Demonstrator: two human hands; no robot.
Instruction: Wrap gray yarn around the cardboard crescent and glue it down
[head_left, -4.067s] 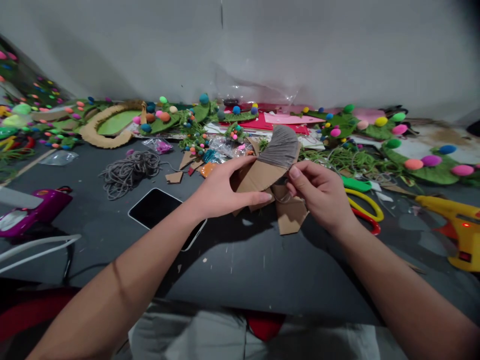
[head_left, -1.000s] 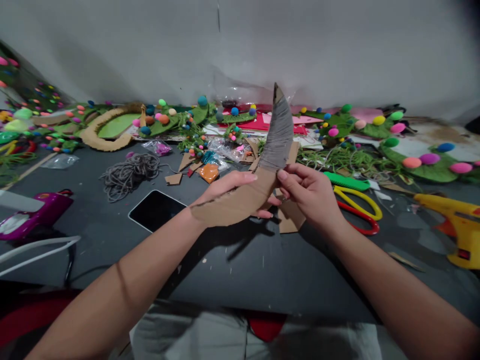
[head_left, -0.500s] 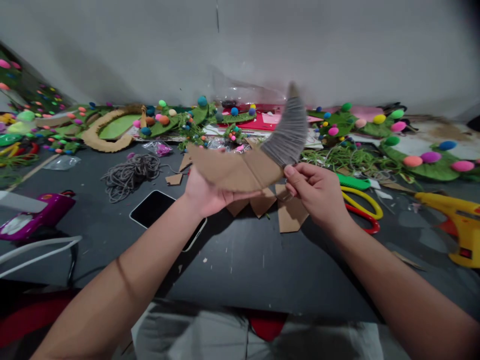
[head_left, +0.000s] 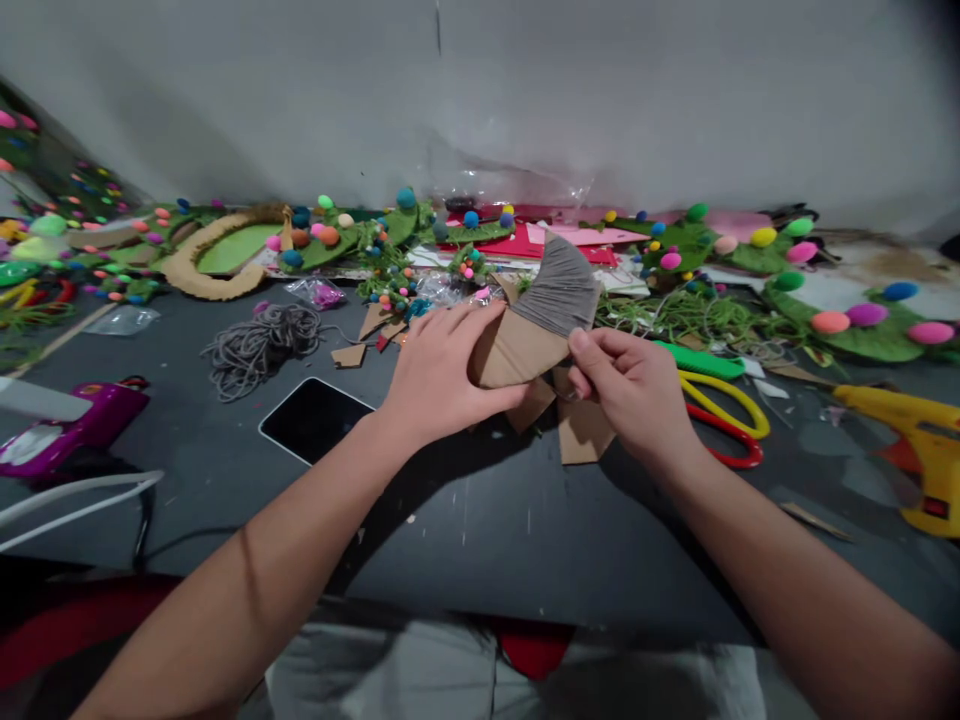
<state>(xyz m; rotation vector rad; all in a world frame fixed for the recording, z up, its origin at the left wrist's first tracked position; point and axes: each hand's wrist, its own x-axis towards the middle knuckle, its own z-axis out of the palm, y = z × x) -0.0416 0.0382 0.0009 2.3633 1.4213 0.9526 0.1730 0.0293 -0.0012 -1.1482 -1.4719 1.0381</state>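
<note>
A curved cardboard crescent [head_left: 517, 348] is held above the table, one part bare brown and the other wrapped in close turns of grey yarn [head_left: 561, 285]. My left hand [head_left: 442, 370] is closed around its bare end, thumb below and fingers over the far side, hiding that tip. At the edge of the wrapping, my right hand [head_left: 626, 385] is pinched at the front of the crescent. The yarn strand in that pinch is mostly hidden by the fingers. A loose heap of grey yarn [head_left: 262, 348] lies to the left on the table, with a strand running from it.
A phone [head_left: 311, 420] lies below my left wrist. Cardboard scraps [head_left: 585, 430] are under the hands. Scissors [head_left: 724, 420] and a yellow glue gun [head_left: 907, 430] lie right, a purple hot tool [head_left: 75, 430] left. Leaves with coloured pompoms [head_left: 862, 315] line the back.
My left hand has turned from palm-up support under the crescent to a grip over its bare end. The crescent has tilted, its wrapped tip lower. My right hand stays at the wrapping's edge.
</note>
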